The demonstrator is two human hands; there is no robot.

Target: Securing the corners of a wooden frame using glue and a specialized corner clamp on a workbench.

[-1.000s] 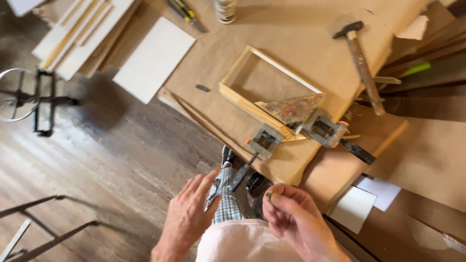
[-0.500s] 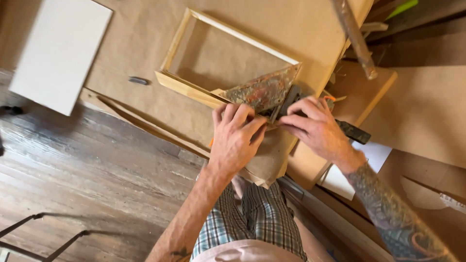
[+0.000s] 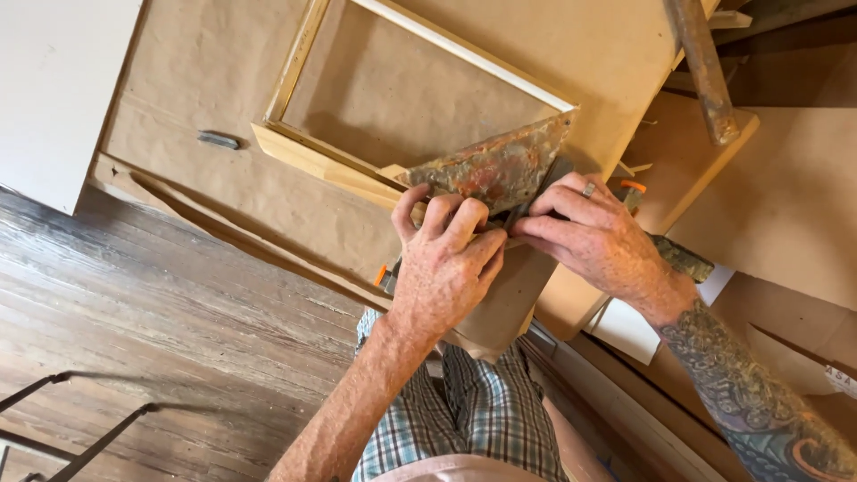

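Both hands' fingers press the rusty triangular plate (image 3: 495, 170) onto the frame corner (image 3: 375, 174).

My arms are bare, with no sleeves on them, and my left hand (image 3: 444, 268) has no ring and no pictures on it. My right hand (image 3: 594, 239) has a thin silver ring on one finger, and my right arm is covered in a big tattoo with swirly shapes in blue, green and purple, plus a bit of orange down near the corner. I have on checked shorts with blue, green and white squares, and a pale pink shirt peeks out at the very bottom.
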